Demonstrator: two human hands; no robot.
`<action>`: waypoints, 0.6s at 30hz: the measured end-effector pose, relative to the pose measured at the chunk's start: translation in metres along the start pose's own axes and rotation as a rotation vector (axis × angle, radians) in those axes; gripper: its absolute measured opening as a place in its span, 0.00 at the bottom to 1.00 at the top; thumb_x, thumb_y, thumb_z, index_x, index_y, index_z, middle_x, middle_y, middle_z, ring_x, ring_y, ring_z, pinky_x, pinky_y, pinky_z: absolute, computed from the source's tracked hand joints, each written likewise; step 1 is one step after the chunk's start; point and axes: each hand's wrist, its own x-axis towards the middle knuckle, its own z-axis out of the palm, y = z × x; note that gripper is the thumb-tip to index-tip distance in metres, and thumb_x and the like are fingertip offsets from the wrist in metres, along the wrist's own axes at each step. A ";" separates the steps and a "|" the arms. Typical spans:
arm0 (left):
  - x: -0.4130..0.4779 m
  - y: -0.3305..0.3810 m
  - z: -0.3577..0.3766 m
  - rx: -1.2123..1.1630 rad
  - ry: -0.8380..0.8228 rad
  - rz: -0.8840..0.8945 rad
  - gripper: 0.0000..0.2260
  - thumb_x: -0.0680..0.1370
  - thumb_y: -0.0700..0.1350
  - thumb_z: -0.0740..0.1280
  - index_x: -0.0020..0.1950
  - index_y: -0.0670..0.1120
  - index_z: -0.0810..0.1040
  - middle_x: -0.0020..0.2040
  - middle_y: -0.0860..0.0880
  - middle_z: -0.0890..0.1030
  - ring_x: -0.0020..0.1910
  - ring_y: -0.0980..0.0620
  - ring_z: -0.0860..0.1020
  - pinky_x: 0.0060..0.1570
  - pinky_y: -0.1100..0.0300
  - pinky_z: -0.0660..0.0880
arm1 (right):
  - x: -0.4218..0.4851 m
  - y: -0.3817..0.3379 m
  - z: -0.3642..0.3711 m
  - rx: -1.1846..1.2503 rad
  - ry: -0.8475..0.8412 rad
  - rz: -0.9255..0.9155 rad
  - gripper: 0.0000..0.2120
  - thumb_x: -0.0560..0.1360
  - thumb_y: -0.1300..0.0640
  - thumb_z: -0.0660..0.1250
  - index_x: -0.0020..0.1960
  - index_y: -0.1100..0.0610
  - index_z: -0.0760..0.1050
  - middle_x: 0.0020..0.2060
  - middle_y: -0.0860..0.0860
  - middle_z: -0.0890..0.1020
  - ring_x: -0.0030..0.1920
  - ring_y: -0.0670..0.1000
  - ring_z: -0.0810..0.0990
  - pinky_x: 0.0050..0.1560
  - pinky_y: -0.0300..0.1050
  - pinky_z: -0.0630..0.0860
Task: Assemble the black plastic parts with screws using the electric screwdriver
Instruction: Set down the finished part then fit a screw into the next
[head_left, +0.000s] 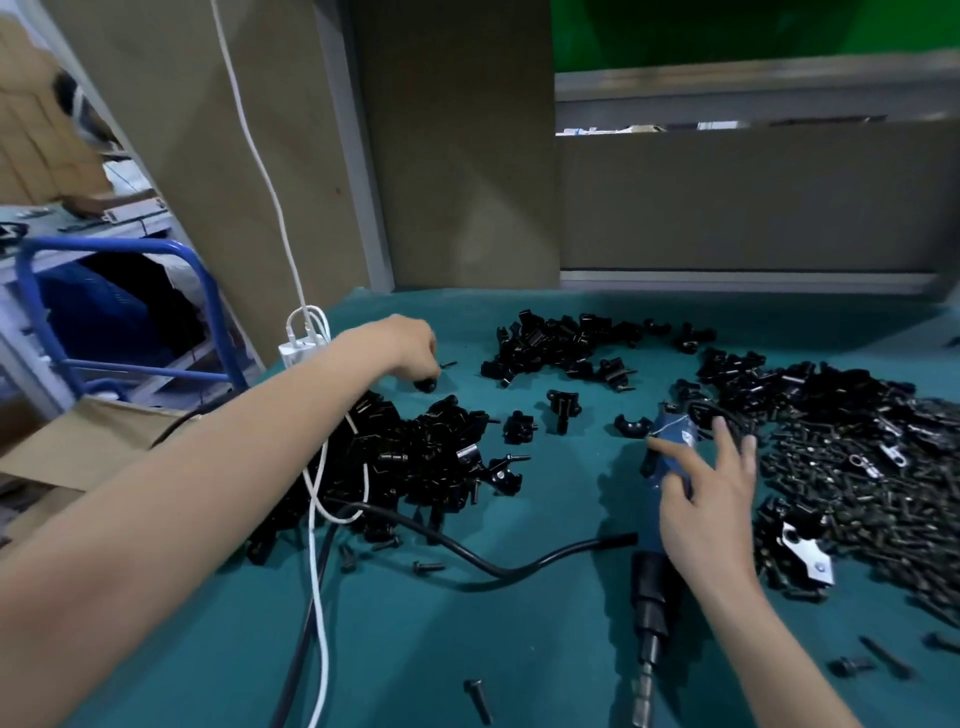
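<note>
- Piles of black plastic parts (415, 457) lie across the teal counter (519, 649): one heap under my left forearm, one at the far middle, and one to the right.
- My left grip (402, 348) reaches beyond the near heap, fingers curled down and pinching a small black part (427, 385) low over the counter. I cannot tell whether the part is lifted. A lone screw (448, 365) lies just beside it.
- My right grip (711, 499) is released, with its fingers spread and mostly straight. The index finger and thumb touch the blue body of the electric screwdriver (653, 577) without closing round it.
- The electric screwdriver lies flat on the counter between the heaps, bit end towards me. Its black cord (519, 566) curves away to the left.
- A heap of dark screws (857, 478) fills the right side, just beside my right grip, with a bright metal bracket (802, 545) at its near edge.
- A white cable (311, 493) comes down from above to a white charger (304, 345) at the counter's left edge, and its loops run over the near heap.
- A few loose screws (480, 701) lie scattered on the near counter.
- A blue metal frame (119, 249) and a cardboard box (78, 441) stand off the left edge.
</note>
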 end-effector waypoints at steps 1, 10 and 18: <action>0.013 0.004 0.001 -0.101 0.008 -0.033 0.22 0.79 0.51 0.62 0.73 0.49 0.68 0.69 0.45 0.72 0.60 0.44 0.73 0.54 0.56 0.69 | -0.002 0.000 -0.002 0.008 -0.012 -0.021 0.19 0.79 0.65 0.56 0.62 0.48 0.76 0.78 0.46 0.51 0.77 0.45 0.40 0.75 0.51 0.48; 0.077 0.002 0.047 -0.275 0.017 -0.116 0.12 0.75 0.33 0.60 0.53 0.43 0.80 0.51 0.45 0.79 0.50 0.46 0.78 0.45 0.55 0.79 | -0.004 0.001 0.001 0.041 -0.063 -0.043 0.14 0.79 0.61 0.58 0.59 0.48 0.77 0.75 0.46 0.60 0.76 0.46 0.52 0.74 0.48 0.54; 0.065 -0.012 -0.004 0.000 -0.550 -0.122 0.14 0.77 0.40 0.61 0.59 0.48 0.80 0.53 0.51 0.80 0.51 0.48 0.78 0.46 0.58 0.75 | -0.003 -0.001 0.001 0.108 -0.089 0.010 0.14 0.79 0.61 0.58 0.57 0.45 0.76 0.74 0.43 0.59 0.75 0.44 0.54 0.72 0.52 0.61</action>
